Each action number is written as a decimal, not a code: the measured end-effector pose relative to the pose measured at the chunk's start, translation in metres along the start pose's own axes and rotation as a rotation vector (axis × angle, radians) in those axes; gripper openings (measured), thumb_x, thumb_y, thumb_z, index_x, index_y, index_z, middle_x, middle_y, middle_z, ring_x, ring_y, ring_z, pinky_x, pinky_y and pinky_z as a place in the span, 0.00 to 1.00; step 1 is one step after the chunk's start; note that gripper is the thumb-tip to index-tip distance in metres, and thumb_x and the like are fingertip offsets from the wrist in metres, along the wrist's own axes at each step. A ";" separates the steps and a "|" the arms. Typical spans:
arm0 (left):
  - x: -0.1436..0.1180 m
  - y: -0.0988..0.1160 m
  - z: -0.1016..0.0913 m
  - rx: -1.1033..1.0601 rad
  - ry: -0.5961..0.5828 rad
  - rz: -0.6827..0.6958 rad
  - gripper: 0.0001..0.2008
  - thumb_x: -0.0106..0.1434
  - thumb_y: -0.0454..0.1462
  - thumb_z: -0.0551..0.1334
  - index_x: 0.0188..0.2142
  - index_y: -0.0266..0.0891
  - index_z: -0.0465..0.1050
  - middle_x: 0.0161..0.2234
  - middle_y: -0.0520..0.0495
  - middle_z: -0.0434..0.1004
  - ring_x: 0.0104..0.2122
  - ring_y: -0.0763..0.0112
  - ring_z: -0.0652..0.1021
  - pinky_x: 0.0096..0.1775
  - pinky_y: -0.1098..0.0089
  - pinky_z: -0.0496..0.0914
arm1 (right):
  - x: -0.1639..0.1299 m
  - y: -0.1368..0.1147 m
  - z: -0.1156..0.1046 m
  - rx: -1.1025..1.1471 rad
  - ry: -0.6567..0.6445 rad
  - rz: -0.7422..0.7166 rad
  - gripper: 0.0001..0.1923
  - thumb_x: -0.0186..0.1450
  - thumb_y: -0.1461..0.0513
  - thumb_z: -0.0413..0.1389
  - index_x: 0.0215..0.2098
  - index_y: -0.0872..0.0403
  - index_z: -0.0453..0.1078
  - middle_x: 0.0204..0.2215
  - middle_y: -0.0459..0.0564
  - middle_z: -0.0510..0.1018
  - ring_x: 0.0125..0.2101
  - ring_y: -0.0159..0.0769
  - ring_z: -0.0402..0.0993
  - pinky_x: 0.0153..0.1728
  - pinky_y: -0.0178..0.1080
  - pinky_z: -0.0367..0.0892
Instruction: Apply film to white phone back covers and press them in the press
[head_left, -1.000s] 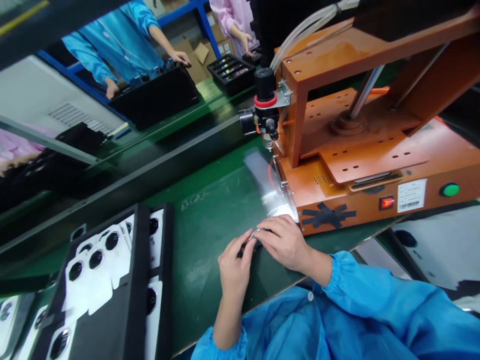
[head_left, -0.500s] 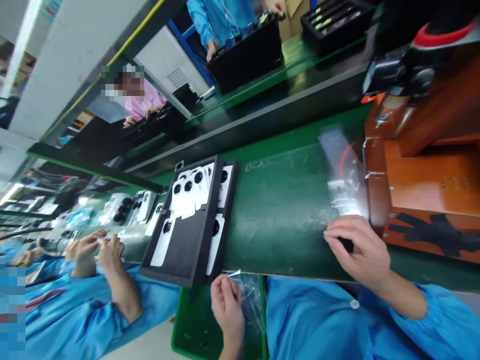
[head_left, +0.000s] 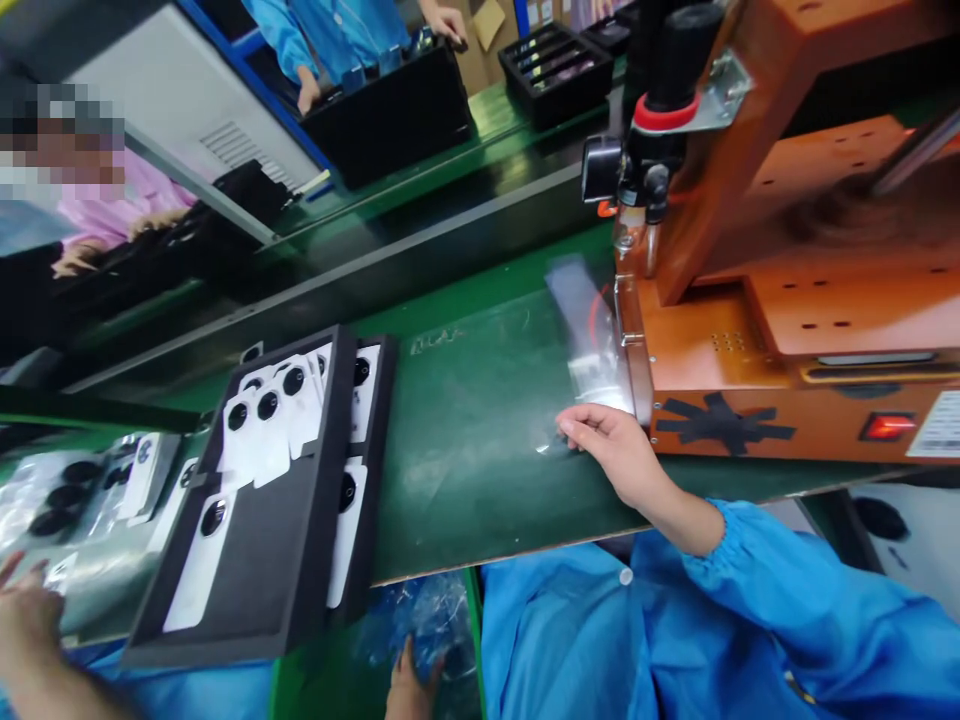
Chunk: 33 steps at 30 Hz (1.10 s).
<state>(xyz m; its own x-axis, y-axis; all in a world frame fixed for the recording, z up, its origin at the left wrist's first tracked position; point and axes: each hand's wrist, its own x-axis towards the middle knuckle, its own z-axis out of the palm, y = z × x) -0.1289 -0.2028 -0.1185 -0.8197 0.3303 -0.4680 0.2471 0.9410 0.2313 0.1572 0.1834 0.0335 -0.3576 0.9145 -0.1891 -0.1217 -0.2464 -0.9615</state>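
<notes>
We see our right hand (head_left: 619,450) resting on the green tabletop (head_left: 480,450), fingers loosely spread and flat, the fingertips touching a small clear film piece (head_left: 551,440) that lies just left of them. More clear film (head_left: 589,335) lies just beyond this hand, against the side of the orange press machine (head_left: 787,300) that stands to its right. Our left hand (head_left: 409,690) is low, below the tabletop's edge, reaching into a green bin with crumpled clear plastic (head_left: 420,620); we cannot tell whether it grips anything. Well left of our right hand sits a black foam tray (head_left: 270,560) holding white phone back covers (head_left: 262,420). A co-worker's hand (head_left: 26,625) shows at far left.
</notes>
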 end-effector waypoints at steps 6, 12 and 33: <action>-0.020 0.072 -0.052 0.006 -0.418 0.329 0.16 0.62 0.52 0.61 0.38 0.45 0.78 0.37 0.48 0.85 0.43 0.60 0.84 0.46 0.69 0.74 | 0.001 0.000 0.000 0.010 -0.009 0.009 0.17 0.60 0.49 0.65 0.36 0.54 0.78 0.29 0.46 0.78 0.28 0.29 0.70 0.32 0.35 0.68; -0.095 0.212 -0.091 -0.236 -0.206 0.796 0.12 0.68 0.47 0.60 0.40 0.43 0.77 0.32 0.49 0.80 0.31 0.69 0.78 0.36 0.72 0.72 | -0.002 -0.002 0.000 -0.022 -0.054 -0.035 0.16 0.62 0.50 0.63 0.36 0.54 0.76 0.29 0.46 0.78 0.26 0.29 0.70 0.31 0.34 0.68; -0.079 0.332 -0.038 -1.090 -0.446 0.489 0.16 0.61 0.48 0.69 0.34 0.38 0.72 0.27 0.54 0.71 0.21 0.82 0.65 0.20 0.80 0.58 | -0.009 0.000 0.004 -0.377 -0.182 -0.114 0.12 0.67 0.54 0.58 0.36 0.55 0.76 0.28 0.46 0.79 0.28 0.29 0.71 0.29 0.32 0.65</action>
<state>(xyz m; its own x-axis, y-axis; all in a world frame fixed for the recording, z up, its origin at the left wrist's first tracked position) -0.0016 0.0811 0.0278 -0.4671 0.8196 -0.3319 -0.2512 0.2368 0.9385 0.1571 0.1738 0.0359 -0.5233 0.8492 -0.0713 0.1643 0.0184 -0.9862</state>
